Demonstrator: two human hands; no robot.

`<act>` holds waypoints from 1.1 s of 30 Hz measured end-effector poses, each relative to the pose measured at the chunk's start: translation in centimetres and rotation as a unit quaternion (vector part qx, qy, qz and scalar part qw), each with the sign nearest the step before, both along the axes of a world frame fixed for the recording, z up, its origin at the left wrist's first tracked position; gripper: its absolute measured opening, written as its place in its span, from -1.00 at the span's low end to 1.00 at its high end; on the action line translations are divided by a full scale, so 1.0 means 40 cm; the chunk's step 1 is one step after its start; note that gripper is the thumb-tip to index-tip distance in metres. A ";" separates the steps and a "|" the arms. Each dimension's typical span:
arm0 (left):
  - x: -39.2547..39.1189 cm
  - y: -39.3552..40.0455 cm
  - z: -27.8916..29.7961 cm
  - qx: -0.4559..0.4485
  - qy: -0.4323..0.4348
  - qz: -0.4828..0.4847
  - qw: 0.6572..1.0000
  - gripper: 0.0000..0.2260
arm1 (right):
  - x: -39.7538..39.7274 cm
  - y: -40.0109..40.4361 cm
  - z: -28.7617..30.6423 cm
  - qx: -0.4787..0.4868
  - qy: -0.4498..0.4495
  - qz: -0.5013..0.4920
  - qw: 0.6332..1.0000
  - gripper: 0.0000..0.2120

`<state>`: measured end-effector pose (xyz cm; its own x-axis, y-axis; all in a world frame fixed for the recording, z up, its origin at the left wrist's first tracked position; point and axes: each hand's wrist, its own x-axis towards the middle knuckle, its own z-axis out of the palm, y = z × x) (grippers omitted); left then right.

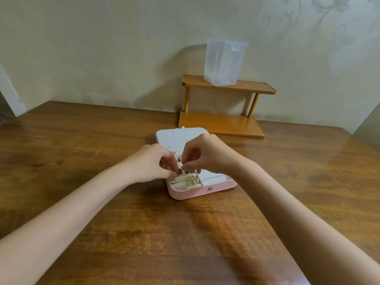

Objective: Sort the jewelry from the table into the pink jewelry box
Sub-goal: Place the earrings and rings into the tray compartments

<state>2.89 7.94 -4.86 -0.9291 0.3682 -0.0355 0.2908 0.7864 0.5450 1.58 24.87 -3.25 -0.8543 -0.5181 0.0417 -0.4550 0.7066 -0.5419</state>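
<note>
Landmark: the pink jewelry box (202, 191) is set open on the wooden bench (102, 151), its rounded pink shell seen along the near wall, with a small round snap at the front.
Lid: the open lid (181, 138) is laid back behind the box base, its pale inner panel dotted with rows of small holes.
Interior: pale, soft-looking lining is divided into small compartments on the left and a longer plain tray on the right.
Jewelry in the box: gold earrings (191, 180) are seen in a compartment near the front wall; two small fan-shaped pieces (181, 188) are laid in the front-left corner; a ring (173, 180) is seated just behind them.
Left hand (153, 161): held over the left half of the box, fingers curled, fingertips pinched on a small dark piece (180, 171).
Right hand (202, 154): held over the middle of the box, fingers curled down, thumb and forefinger closed on the same small dark piece, touching the left fingertips.
Held piece: dark and glossy, small; its exact shape cannot be told.
Behind the box: a two-tier wooden shelf (224, 122) with rounded corners is placed against the wall, and a clear, squarish plastic container (224, 62) is stood on its top tier.
</note>
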 end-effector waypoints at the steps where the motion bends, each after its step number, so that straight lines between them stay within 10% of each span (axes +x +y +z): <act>1: 0.001 -0.002 -0.004 0.002 -0.003 0.001 1.000 -0.91 | 0.001 -0.007 -0.006 0.004 0.008 0.005 1.000 -0.93; 14: -0.008 -0.022 -0.012 -0.006 -0.005 0.047 0.999 -0.95 | -0.040 0.050 0.053 -0.087 0.024 -0.089 0.992 -0.89; 33: -0.086 -0.039 -0.051 0.138 -0.009 0.193 0.971 -0.89 | -0.066 -0.023 -0.031 0.118 0.068 -0.011 0.991 -0.90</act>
<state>-0.54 6.39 -6.90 -0.9999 -0.0103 -0.0031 -0.0091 0.6575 0.7534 -1.05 23.94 -4.50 -0.8605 -0.5082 0.0372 -0.4953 0.8170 -0.2955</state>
